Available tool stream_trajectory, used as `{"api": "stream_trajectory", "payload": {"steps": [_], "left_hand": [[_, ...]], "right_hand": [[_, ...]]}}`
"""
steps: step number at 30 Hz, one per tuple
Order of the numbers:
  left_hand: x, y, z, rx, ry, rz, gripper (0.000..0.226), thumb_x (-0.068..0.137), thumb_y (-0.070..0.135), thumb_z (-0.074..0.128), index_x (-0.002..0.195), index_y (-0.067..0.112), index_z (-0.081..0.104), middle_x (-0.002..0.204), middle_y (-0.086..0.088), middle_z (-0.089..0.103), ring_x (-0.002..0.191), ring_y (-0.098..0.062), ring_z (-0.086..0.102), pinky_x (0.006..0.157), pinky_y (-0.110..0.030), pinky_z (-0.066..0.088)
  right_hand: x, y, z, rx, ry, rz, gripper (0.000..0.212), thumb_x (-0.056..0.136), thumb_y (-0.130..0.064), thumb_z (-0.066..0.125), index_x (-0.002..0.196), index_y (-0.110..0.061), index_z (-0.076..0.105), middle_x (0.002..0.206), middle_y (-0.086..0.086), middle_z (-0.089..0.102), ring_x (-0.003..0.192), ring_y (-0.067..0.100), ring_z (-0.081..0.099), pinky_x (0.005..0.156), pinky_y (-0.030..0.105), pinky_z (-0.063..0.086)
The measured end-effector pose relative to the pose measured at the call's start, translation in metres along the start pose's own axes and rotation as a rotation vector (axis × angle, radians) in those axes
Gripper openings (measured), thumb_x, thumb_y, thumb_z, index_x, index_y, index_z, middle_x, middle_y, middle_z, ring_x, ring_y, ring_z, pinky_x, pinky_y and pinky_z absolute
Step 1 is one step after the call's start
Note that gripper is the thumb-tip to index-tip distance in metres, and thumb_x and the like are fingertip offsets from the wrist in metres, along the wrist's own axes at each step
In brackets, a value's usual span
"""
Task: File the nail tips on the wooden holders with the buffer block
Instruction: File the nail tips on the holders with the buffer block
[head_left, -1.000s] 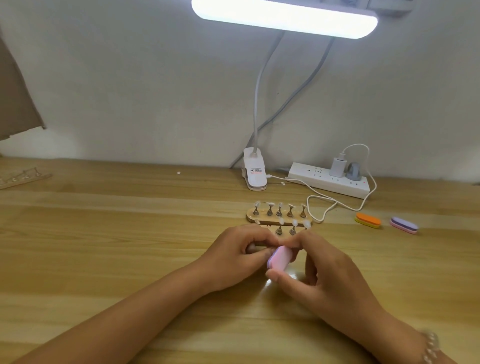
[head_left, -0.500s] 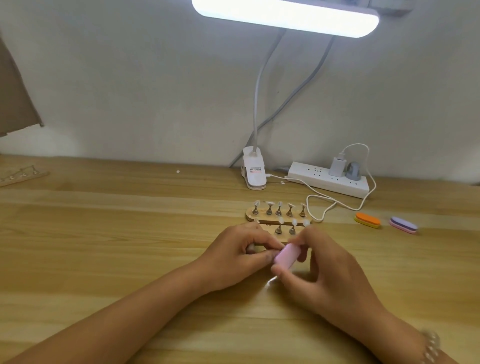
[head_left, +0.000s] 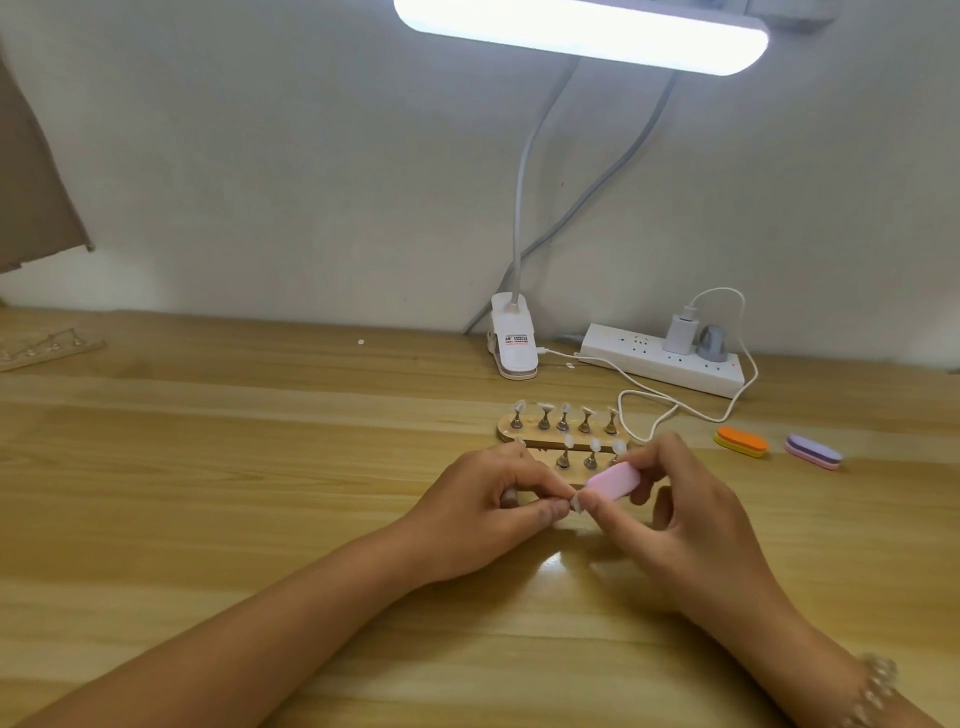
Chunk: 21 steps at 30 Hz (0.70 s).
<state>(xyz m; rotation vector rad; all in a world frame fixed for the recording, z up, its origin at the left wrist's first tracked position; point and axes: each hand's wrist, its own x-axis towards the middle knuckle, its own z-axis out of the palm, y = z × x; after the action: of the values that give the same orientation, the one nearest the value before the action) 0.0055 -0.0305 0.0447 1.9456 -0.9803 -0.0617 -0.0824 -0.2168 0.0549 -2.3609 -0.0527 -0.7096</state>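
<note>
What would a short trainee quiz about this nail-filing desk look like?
1. True or false: the right hand holds the pink buffer block.
2. What does the left hand pinch? A) nail tip; B) cable; C) plug.
3. How many nail tips stand on the far wooden holder?
Key: 1 true; 2 A; 3 five.
</note>
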Motion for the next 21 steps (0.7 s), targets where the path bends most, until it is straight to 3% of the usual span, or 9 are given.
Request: {"api": "stream_trajectory", "payload": {"steps": [5, 9, 13, 17, 21], "left_hand": [[-0.0003, -0.0008, -0.0008, 0.003, -0.006, -0.005, 0.018, 0.090, 0.012, 0.071, 0.103, 0.022, 0.078, 0.078, 0.021, 0.052, 0.062, -0.002, 0.043, 0.064, -0.019, 0.035], [-0.0008, 0.0009, -0.0007, 0.015, -0.007, 0.015, 0.015, 0.090, 0.015, 0.072, 0.102, 0.020, 0.078, 0.081, 0.014, 0.052, 0.062, -0.002, 0.043, 0.064, -0.019, 0.034], [-0.0011, 0.0001, 0.0005, 0.036, -0.022, 0.033, 0.018, 0.089, 0.008, 0.070, 0.104, 0.014, 0.078, 0.084, 0.013, 0.052, 0.061, -0.001, 0.043, 0.064, -0.021, 0.034], [-0.0011, 0.0006, 0.0005, 0.021, -0.002, 0.038, 0.014, 0.090, 0.012, 0.071, 0.101, 0.016, 0.078, 0.082, 0.017, 0.053, 0.059, -0.001, 0.043, 0.062, -0.017, 0.033], [-0.0011, -0.0011, -0.0013, 0.029, -0.014, 0.042, 0.021, 0.090, 0.007, 0.068, 0.105, 0.020, 0.076, 0.085, 0.019, 0.052, 0.062, 0.001, 0.046, 0.064, -0.017, 0.034]], "right_hand": [[-0.0085, -0.0071, 0.0046, 0.013, -0.148, -0.090, 0.034, 0.074, -0.057, 0.069, 0.088, -0.029, 0.055, 0.082, -0.011, 0.055, 0.061, 0.009, 0.051, 0.051, 0.017, 0.031], [-0.0019, -0.0035, 0.0020, 0.013, -0.038, -0.020, 0.032, 0.073, -0.048, 0.072, 0.089, -0.026, 0.056, 0.080, -0.010, 0.056, 0.064, 0.005, 0.052, 0.055, 0.020, 0.032], [-0.0069, -0.0087, 0.0044, -0.018, -0.148, -0.116, 0.035, 0.074, -0.057, 0.067, 0.089, -0.028, 0.055, 0.079, -0.011, 0.056, 0.062, 0.009, 0.051, 0.051, 0.024, 0.035], [-0.0016, -0.0029, 0.0018, 0.023, -0.052, -0.032, 0.031, 0.075, -0.050, 0.071, 0.090, -0.026, 0.057, 0.079, -0.009, 0.058, 0.064, 0.005, 0.052, 0.055, 0.021, 0.033], [-0.0087, -0.0099, 0.0040, -0.027, -0.156, -0.125, 0.029, 0.076, -0.054, 0.068, 0.090, -0.032, 0.056, 0.084, -0.012, 0.059, 0.064, 0.006, 0.053, 0.051, 0.019, 0.034]]}}
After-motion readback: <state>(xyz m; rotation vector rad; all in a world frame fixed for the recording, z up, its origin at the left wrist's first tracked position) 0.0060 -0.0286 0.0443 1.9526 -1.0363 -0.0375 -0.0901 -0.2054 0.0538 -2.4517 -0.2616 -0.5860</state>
